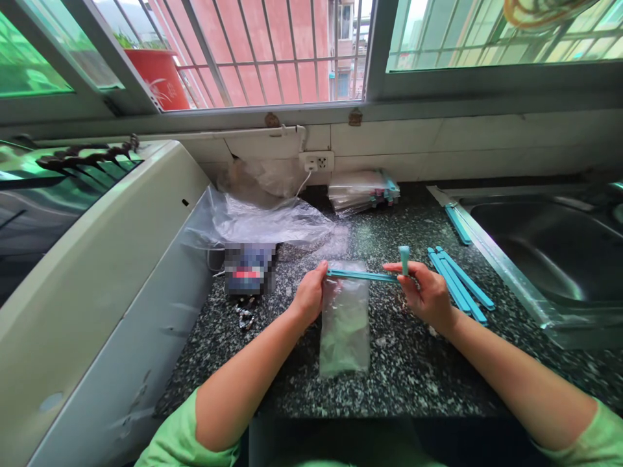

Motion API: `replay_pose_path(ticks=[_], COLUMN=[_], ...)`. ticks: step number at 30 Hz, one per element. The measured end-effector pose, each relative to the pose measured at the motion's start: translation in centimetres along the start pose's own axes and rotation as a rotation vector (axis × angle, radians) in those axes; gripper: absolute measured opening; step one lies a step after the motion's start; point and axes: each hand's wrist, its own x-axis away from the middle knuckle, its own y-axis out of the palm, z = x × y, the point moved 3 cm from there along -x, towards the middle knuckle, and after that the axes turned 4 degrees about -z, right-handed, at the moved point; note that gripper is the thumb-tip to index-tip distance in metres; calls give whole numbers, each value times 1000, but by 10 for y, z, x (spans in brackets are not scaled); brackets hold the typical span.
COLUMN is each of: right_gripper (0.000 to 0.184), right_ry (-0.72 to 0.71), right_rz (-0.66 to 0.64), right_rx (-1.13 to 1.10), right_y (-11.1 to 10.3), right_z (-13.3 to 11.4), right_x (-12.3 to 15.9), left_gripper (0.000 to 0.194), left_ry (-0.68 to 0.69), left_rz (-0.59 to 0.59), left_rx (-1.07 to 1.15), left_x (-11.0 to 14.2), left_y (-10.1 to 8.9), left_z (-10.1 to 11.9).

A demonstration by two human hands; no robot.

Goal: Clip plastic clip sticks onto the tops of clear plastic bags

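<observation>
A clear plastic bag [344, 331] lies flat on the speckled counter in front of me. Across its top edge runs a thin blue bag-sealing clip [363, 275]. My left hand [310, 290] pinches the left end of this clip at the bag's corner. At the other end, my right hand [424, 293] grips the clip between thumb and fingers. A short pale blue upright piece [403, 258] rises from those fingers; whether it is part of the same clip I cannot tell. Several more blue clips [460, 285] lie just right of my right hand.
Loose plastic film [272, 217] covers the back left, near a blurred phone-like object [249, 267]. A stack of packed bags [363, 191] sits below the wall socket [317, 162]. More blue strips [457, 224] rest by the metal sink [516, 279]. A pale appliance [121, 259] stands left.
</observation>
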Motion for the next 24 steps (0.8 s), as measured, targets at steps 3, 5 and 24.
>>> replay_pose_path(ticks=[3,5,24], right_gripper=[18,18,15], right_ry=[32,41,231], right_rz=[29,47,174], right_rx=[2,0,-363], right_y=[-7,-9,-9], right_z=[2,3,9], right_x=[-2,-3,2], left_gripper=[34,32,22], left_ry=[20,31,47], left_rz=[39,67,127], left_rx=[34,54,158], left_x=[-1,-2,-6], left_y=[-2,-4,-11], left_z=[6,10,21])
